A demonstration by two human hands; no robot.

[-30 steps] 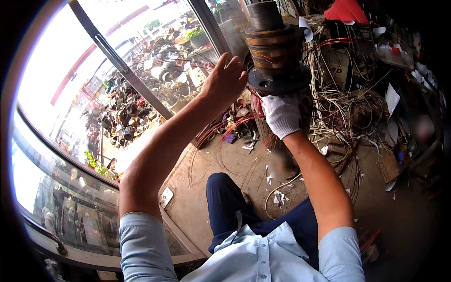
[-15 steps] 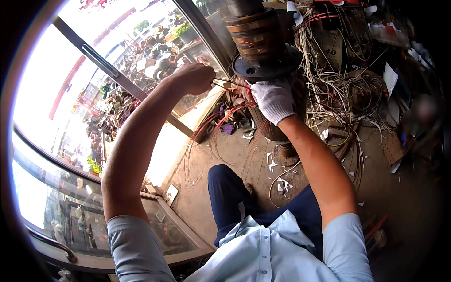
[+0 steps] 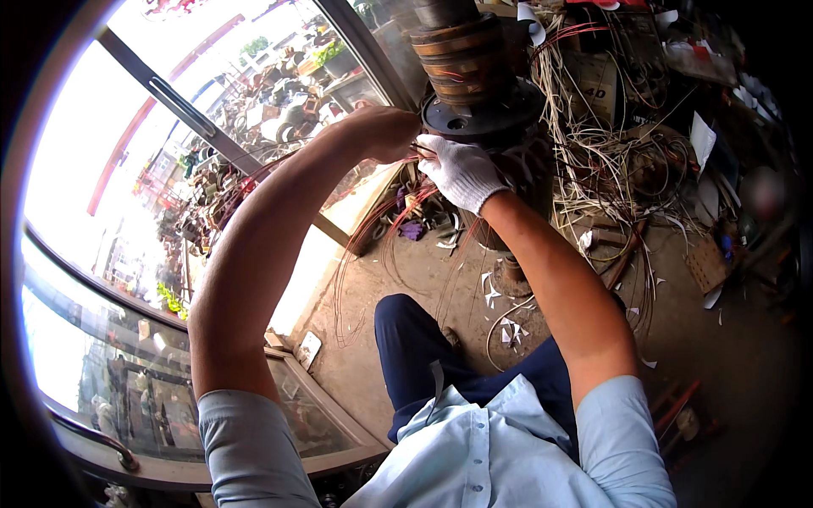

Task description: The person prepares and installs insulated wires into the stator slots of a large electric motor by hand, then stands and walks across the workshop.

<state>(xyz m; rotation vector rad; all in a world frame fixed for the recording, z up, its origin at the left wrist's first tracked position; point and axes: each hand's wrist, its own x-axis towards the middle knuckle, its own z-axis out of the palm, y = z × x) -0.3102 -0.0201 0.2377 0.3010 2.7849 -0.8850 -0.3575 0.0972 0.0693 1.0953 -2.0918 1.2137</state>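
Note:
My bare left hand [image 3: 394, 135] is closed on thin dark wires [image 3: 415, 150], just left of the black round flange. My right hand [image 3: 461, 172], in a white knit glove, pinches the same wires close beside it. Above both hands stands an upright rotor shaft with copper-brown slip rings [image 3: 461, 63] over the black flange [image 3: 483, 118]. Thin red wires [image 3: 360, 229] hang in loose arcs below my left hand. My right hand and forearm partly hide the wound body under the flange.
A tangled heap of pale wires [image 3: 593, 178] lies to the right. Paper scraps [image 3: 512, 332] are scattered on the floor beside a thin pale cable [image 3: 491, 347]. A framed glass door [image 3: 161, 93] stands at the left, with heaped metal parts [image 3: 279, 110] beyond it.
My left hand has moved right, and my gloved hand slightly left, so the two now almost meet. The length of wire showing between them has shortened.

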